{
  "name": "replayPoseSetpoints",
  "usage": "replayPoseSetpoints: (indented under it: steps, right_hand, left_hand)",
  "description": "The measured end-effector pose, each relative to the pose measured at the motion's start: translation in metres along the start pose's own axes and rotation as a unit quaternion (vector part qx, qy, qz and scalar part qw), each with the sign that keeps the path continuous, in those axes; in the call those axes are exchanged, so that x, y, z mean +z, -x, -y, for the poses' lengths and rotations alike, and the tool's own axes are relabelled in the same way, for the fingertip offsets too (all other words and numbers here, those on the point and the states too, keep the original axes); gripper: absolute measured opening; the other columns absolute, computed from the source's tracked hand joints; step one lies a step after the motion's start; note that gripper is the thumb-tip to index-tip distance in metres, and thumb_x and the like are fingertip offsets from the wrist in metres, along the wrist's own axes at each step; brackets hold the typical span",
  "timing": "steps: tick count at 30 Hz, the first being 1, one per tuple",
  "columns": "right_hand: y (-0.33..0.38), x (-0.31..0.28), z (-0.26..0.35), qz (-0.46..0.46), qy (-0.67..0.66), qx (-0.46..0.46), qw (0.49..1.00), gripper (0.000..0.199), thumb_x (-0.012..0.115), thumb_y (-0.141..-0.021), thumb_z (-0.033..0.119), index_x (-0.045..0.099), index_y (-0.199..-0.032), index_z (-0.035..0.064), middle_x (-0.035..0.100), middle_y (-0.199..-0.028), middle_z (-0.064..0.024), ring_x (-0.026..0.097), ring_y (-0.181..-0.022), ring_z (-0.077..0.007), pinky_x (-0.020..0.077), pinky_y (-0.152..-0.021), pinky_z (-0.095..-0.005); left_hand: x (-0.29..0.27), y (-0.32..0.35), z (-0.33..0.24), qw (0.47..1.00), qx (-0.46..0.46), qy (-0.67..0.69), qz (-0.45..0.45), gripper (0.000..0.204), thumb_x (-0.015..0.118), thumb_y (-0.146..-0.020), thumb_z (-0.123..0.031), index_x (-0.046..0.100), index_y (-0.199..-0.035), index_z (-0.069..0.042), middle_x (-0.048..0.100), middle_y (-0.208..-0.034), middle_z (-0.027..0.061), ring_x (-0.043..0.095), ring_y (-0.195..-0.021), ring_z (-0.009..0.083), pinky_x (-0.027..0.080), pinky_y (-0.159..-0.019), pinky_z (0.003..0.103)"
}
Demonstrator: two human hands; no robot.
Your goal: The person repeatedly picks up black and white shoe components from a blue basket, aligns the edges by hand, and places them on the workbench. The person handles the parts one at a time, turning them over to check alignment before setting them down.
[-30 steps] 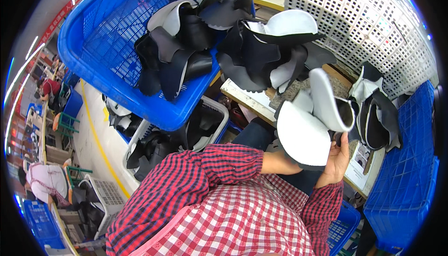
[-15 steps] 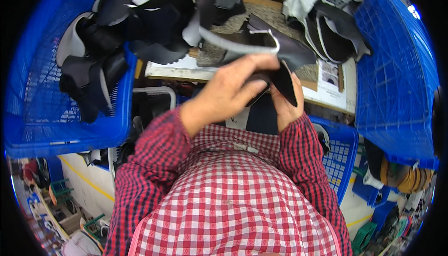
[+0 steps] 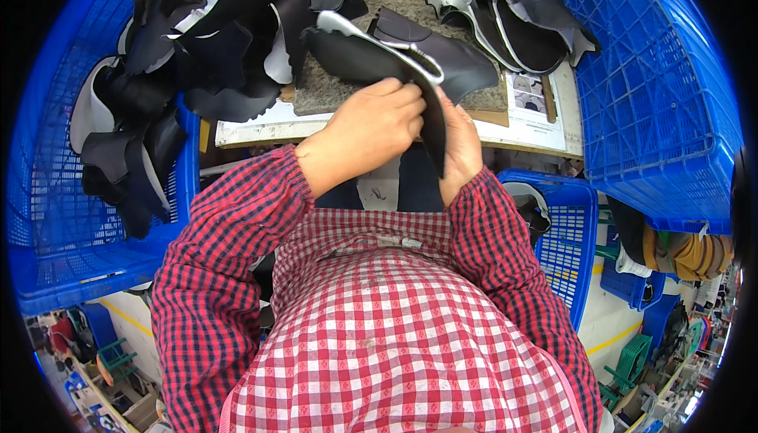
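Observation:
A black shoe upper with a white lining edge (image 3: 347,56) is held up in front of me, over the near side of the work board. My right hand (image 3: 462,145) grips its near end from the right, the thumb along the edge and the other fingers mostly hidden behind it. My left hand (image 3: 379,127) is closed at the upper's inner edge, its fingers curled and pressed together against the black material. Just beyond, a second black shoe upper (image 3: 470,68) lies on the grey carpet-like pad (image 3: 316,100).
Black shoe uppers (image 3: 225,62) pile over the blue basket (image 3: 47,275) at left. More black-and-white uppers (image 3: 537,30) lie at the far right of the bench, beside an upright blue crate (image 3: 655,109). Another blue basket (image 3: 564,236) stands below the bench at right.
My left hand has gone from spread fingers to a closed grip on the shoe upper's edge. The held upper has turned, so more of its black face shows.

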State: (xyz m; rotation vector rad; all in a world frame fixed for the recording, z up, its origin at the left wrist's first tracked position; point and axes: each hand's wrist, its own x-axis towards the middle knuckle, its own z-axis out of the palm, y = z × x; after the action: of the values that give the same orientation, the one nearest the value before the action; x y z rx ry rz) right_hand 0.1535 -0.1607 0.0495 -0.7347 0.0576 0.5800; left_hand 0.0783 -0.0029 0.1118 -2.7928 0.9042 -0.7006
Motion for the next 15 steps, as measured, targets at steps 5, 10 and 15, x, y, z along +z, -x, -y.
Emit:
replayPoseSetpoints:
  steps: [5, 10, 15]
  right_hand:
    - [0.0, -0.003, 0.022, -0.004, 0.047, 0.009, 0.999, 0.018, 0.074, -0.101, 0.023, 0.073, -0.107, 0.007, 0.075, -0.1, -0.0029, 0.071, -0.084, -0.0114, 0.0544, -0.077, -0.0251]
    - [0.004, 0.007, 0.016, 0.016, 0.052, 0.032, 0.998, 0.015, 0.075, -0.1, 0.025, 0.073, -0.106, 0.0108, 0.076, -0.094, 0.0001, 0.068, -0.076, -0.008, 0.0513, -0.07, -0.0225]
    - [0.012, 0.01, 0.02, 0.042, 0.043, 0.056, 0.997, 0.024, 0.073, -0.101, 0.029, 0.071, -0.112, 0.0075, 0.076, -0.1, -0.0038, 0.071, -0.082, -0.0142, 0.0563, -0.078, -0.0278]
  left_hand:
    - [-0.003, 0.004, -0.001, 0.996, 0.065, 0.054, 0.014, 0.036, 0.062, -0.088, -0.017, 0.067, -0.123, -0.013, 0.066, -0.123, -0.0013, 0.063, -0.119, 0.0175, 0.047, -0.1, 0.034]
    - [0.004, 0.008, -0.001, 0.994, 0.095, -0.02, -0.042, 0.026, 0.066, -0.087, -0.02, 0.071, -0.112, -0.018, 0.068, -0.123, -0.0048, 0.066, -0.111, 0.0141, 0.05, -0.089, 0.034]
    - [0.007, 0.011, 0.002, 0.993, 0.082, 0.029, -0.08, 0.013, 0.065, -0.082, -0.018, 0.068, -0.094, -0.016, 0.068, -0.109, -0.0017, 0.066, -0.106, 0.0167, 0.046, -0.094, 0.035]
